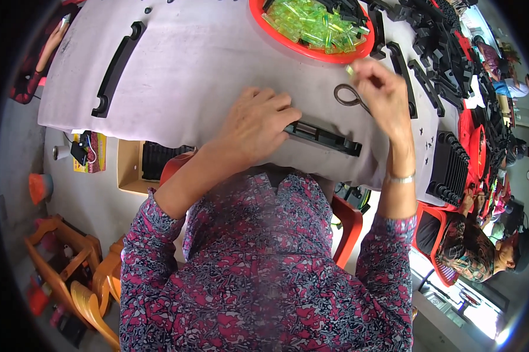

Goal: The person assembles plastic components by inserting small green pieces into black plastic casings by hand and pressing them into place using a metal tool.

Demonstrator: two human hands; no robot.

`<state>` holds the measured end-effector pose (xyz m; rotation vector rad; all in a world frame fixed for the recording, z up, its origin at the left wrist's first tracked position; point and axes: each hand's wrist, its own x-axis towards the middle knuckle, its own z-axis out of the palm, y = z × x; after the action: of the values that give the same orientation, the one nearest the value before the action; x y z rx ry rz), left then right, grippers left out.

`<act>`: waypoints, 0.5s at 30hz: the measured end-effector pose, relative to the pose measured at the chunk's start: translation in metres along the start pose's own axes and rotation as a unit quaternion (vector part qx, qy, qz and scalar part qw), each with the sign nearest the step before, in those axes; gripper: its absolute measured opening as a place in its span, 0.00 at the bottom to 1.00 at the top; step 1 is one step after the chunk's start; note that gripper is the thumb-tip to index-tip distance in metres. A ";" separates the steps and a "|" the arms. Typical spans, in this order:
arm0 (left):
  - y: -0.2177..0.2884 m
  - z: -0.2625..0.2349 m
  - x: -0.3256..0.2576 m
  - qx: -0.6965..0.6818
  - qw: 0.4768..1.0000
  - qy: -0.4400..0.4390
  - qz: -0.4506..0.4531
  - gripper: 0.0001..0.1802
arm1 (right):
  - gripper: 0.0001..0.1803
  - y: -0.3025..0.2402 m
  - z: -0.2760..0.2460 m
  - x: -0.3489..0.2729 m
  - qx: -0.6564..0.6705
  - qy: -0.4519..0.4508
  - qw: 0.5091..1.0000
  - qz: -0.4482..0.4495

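My left hand (258,122) is closed on the left end of a black plastic bar (326,138), which lies near the table's front edge. The bar has a recessed channel along its top. Slightly blurred, my right hand (384,97) is raised to the right of the bar. Between its fingertips is a small clear yellow-green piece (350,70). Beside that hand shows a dark metal loop (347,95), like a scissors handle; its other end is hidden behind the hand. Beyond, a red basin (311,53) holds many similar yellow-green pieces and some black parts.
Another black bar (119,70) lies at the left on the pale tablecloth (188,76). Black parts (440,53) are heaped at the far right, near a ribbed black stack (449,167). A person (475,246) sits at the right; another person's arm (53,44) shows at far left.
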<state>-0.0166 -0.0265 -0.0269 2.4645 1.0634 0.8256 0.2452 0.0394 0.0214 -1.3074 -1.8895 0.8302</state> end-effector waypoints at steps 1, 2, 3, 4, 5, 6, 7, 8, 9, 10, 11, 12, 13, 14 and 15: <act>0.001 0.000 0.000 -0.003 1.000 -0.003 -0.001 0.18 | 0.08 -0.010 0.005 -0.019 0.030 -0.025 0.999 0.018; 0.002 0.001 0.001 -0.015 1.000 -0.004 0.000 0.18 | 0.09 -0.016 0.011 -0.035 0.016 -0.038 0.999 0.020; 0.003 0.001 0.001 -0.027 1.000 -0.004 0.001 0.17 | 0.09 -0.023 0.014 -0.047 0.017 -0.040 0.999 0.022; 0.005 0.001 0.001 -0.029 1.000 -0.007 0.000 0.17 | 0.11 -0.031 0.015 -0.059 -0.023 -0.063 0.998 0.009; 0.006 0.001 0.002 -0.032 1.000 -0.001 0.000 0.17 | 0.12 -0.036 0.016 -0.067 -0.062 -0.085 0.994 -0.004; 0.007 0.002 0.003 -0.033 0.999 0.005 0.000 0.17 | 0.12 -0.041 0.019 -0.073 -0.061 -0.085 0.994 -0.002; 0.007 0.002 0.003 -0.034 0.999 0.003 0.000 0.17 | 0.14 -0.046 0.022 -0.079 -0.087 -0.068 0.994 -0.006; 0.007 0.003 0.003 -0.033 0.999 0.001 -0.004 0.17 | 0.15 -0.049 0.025 -0.082 -0.113 -0.050 0.992 -0.010; 0.008 0.003 0.002 -0.032 0.999 0.000 -0.007 0.17 | 0.15 -0.050 0.029 -0.083 -0.111 -0.050 0.992 -0.008; 0.008 0.003 0.002 -0.031 0.999 -0.001 -0.008 0.17 | 0.15 -0.051 0.032 -0.083 -0.119 -0.051 0.992 -0.011; 0.008 0.004 0.002 -0.038 0.999 0.005 -0.009 0.17 | 0.16 -0.051 0.035 -0.083 -0.126 -0.053 0.990 -0.014; 0.008 0.004 0.001 -0.045 0.999 0.011 -0.010 0.18 | 0.16 -0.051 0.038 -0.083 -0.125 -0.054 0.991 -0.015; 0.007 0.005 0.001 -0.045 0.999 0.011 -0.010 0.18 | 0.16 -0.052 0.040 -0.082 -0.144 -0.053 0.988 -0.017; 0.007 0.006 0.001 -0.048 0.999 0.019 -0.005 0.18 | 0.16 -0.054 0.042 -0.082 -0.162 -0.052 0.985 -0.020; 0.007 0.007 0.002 -0.051 0.998 0.028 0.000 0.18 | 0.16 -0.054 0.044 -0.081 -0.162 -0.053 0.985 -0.020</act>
<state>-0.0077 -0.0302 -0.0281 2.3699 1.0155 0.9303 0.2026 -0.0587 0.0263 -1.4334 -2.1969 0.5966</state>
